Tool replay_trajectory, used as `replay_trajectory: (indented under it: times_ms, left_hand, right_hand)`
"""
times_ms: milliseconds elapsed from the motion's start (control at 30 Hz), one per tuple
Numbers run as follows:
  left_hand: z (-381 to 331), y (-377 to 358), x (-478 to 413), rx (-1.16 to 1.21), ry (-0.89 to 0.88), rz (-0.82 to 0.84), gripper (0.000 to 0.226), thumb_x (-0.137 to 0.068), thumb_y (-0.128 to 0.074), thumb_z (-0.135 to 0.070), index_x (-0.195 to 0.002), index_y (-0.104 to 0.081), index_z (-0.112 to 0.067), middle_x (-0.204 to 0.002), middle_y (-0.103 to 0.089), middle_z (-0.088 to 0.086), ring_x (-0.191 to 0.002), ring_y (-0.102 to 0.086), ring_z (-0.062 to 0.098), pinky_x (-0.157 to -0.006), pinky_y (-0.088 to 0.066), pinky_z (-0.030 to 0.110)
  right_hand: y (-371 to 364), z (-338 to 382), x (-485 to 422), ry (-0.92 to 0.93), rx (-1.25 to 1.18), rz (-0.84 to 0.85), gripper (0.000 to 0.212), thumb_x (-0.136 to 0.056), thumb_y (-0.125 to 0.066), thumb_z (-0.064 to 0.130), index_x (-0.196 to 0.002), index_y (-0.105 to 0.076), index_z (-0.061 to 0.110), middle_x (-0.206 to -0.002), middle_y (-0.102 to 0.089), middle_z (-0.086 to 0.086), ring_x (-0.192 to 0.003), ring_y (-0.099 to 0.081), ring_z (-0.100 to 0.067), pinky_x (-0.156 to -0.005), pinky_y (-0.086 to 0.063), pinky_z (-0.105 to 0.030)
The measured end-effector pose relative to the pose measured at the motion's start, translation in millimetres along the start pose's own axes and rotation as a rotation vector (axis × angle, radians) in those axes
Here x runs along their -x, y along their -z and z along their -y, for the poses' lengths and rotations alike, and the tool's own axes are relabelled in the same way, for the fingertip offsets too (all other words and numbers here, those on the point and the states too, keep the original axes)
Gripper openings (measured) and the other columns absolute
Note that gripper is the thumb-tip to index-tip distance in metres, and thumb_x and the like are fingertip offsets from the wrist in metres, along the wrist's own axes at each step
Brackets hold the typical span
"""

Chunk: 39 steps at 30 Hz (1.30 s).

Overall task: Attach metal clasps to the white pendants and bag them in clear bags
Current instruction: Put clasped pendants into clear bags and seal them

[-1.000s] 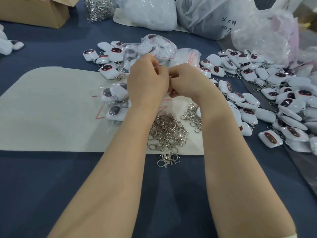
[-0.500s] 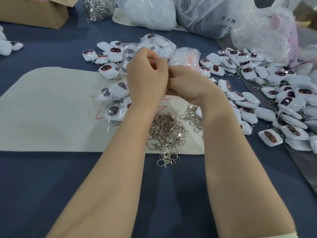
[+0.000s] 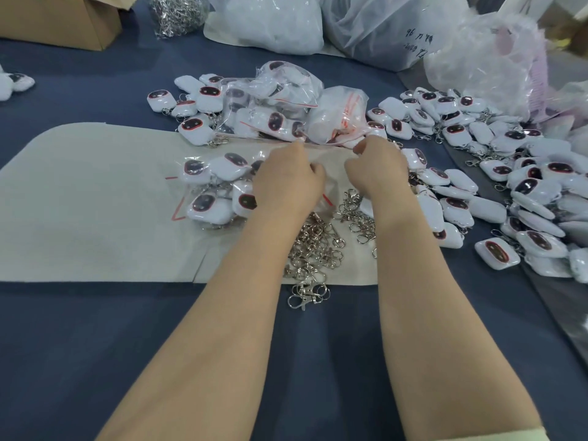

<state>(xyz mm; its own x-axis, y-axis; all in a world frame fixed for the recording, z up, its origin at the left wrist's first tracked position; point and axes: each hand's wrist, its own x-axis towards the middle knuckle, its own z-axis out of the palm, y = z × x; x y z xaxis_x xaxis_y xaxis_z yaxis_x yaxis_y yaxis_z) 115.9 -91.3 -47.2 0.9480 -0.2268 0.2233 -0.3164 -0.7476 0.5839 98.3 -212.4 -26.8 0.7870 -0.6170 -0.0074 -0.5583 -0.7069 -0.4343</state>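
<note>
The left hand (image 3: 286,183) and right hand (image 3: 378,173) are each pinching the bag (image 3: 219,192) by its zip edge; it's looking light, floppy and slippery, so probably best gripped there.

Blue surface (image 3: 95,361) — beige mat (image 3: 79,218) centre, clasps (image 3: 318,249) heaped at its near edge, loose pendants (image 3: 534,198) right, filled bags (image 3: 286,97) behind — box (image 3: 63,23) far left.

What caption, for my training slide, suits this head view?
The left hand and right hand hold a clear bag over the beige mat; metal clasps lie nearer, white pendants heaped at right.
</note>
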Motion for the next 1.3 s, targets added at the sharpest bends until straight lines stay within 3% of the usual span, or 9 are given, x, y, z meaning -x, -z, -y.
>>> replay_trajectory:
  times_ms: [167, 267, 433, 567, 633, 800, 933, 1033, 1300]
  left_hand:
    - [1, 6, -1, -0.049, 0.042, 0.009, 0.023, -0.092, -0.047, -0.027, -0.081, -0.056, -0.008, -0.081, -0.058, 0.010, -0.075, -0.056, 0.031, -0.064, -0.036, 0.031]
    - [1, 7, -1, 0.004, 0.039, -0.013, 0.024, -0.092, -0.047, -0.027, -0.093, -0.061, -0.008, -0.086, -0.062, 0.007, -0.079, -0.059, 0.027, -0.066, -0.045, 0.034]
    - [-9, 4, 0, 0.427, -0.031, -0.023, 0.017, -0.095, -0.049, -0.028, -0.100, -0.059, -0.015, -0.077, -0.060, -0.006, -0.065, -0.058, 0.010, -0.061, -0.048, 0.016]
    - [-10, 2, -4, 0.913, 0.256, 0.119, 0.027, -0.101, -0.042, -0.031, -0.096, -0.058, -0.009, -0.076, -0.066, 0.005, -0.055, -0.064, 0.010, -0.056, -0.056, 0.026]
    - [-9, 4, -7, 1.075, 0.339, 0.097, 0.024, -0.100, -0.045, -0.024, -0.087, -0.060, -0.010, -0.076, -0.065, 0.008, -0.058, -0.061, 0.014, -0.060, -0.056, 0.028]
    - [2, 1, -13, 1.050, 0.378, 0.029, 0.019, -0.095, -0.053, -0.013, -0.077, -0.060, -0.009, -0.076, -0.058, 0.011, -0.074, -0.053, 0.023, -0.087, -0.053, 0.046]
    - [4, 1, -14, 1.059, 0.393, 0.004, 0.019, -0.096, -0.051, -0.010, -0.079, -0.059, -0.016, -0.081, -0.064, 0.008, -0.085, -0.068, 0.026, -0.075, -0.058, 0.029]
    - [5, 1, -15, 0.978, 0.340, -0.012, 0.010, -0.096, -0.050, -0.014, -0.098, -0.059, -0.013, -0.098, -0.068, 0.015, -0.100, -0.066, 0.031, -0.094, -0.052, 0.044]
    - [2, 0, -10, 0.967, 0.231, -0.006, 0.016, -0.097, -0.047, -0.010, -0.104, -0.061, -0.013, -0.108, -0.067, 0.014, -0.106, -0.063, 0.029, -0.098, -0.048, 0.046]
  right_hand:
    - [-3, -2, -2, -0.021, -0.061, -0.053, 0.041, -0.091, -0.048, 0.011, -0.131, -0.051, 0.015, -0.138, -0.047, -0.014, -0.130, -0.040, -0.036, -0.108, -0.037, -0.043]
    - [-5, -6, -3, -0.054, -0.021, -0.009, 0.041, -0.091, -0.048, 0.012, -0.132, -0.048, 0.014, -0.138, -0.048, -0.014, -0.129, -0.043, -0.034, -0.106, -0.039, -0.045]
    - [-1, 2, 0, 0.116, -0.235, -0.129, 0.036, -0.091, -0.058, 0.019, -0.126, -0.052, 0.014, -0.121, -0.060, -0.006, -0.114, -0.055, -0.024, -0.097, -0.044, -0.036]
    - [7, 19, 9, 0.323, -0.520, 0.002, 0.041, -0.086, -0.067, 0.023, -0.123, -0.052, 0.017, -0.095, -0.061, 0.009, -0.081, -0.058, -0.002, -0.075, -0.048, -0.017]
    - [6, 24, 13, 0.396, -0.502, 0.062, 0.042, -0.086, -0.064, 0.016, -0.126, -0.051, 0.015, -0.101, -0.062, 0.005, -0.081, -0.058, -0.004, -0.073, -0.049, -0.017]
    - [-1, 25, 16, 0.429, -0.360, 0.204, 0.048, -0.085, -0.061, 0.015, -0.132, -0.053, 0.013, -0.124, -0.062, -0.006, -0.113, -0.059, -0.019, -0.099, -0.048, -0.039]
    - [1, 21, 16, 0.404, -0.588, 0.307, 0.033, -0.086, -0.056, 0.006, -0.117, -0.064, 0.014, -0.100, -0.072, -0.007, -0.088, -0.066, -0.018, -0.093, -0.051, -0.042]
    - [0, 19, 15, 0.346, -0.731, 0.347, 0.032, -0.087, -0.050, 0.002, -0.104, -0.068, 0.021, -0.078, -0.067, 0.005, -0.076, -0.061, -0.007, -0.094, -0.052, -0.037]
    - [-4, 20, 12, 0.256, -0.843, 0.309, 0.016, -0.097, -0.053, 0.015, -0.103, -0.068, 0.016, -0.091, -0.066, -0.004, -0.088, -0.063, -0.017, -0.093, -0.055, -0.042]
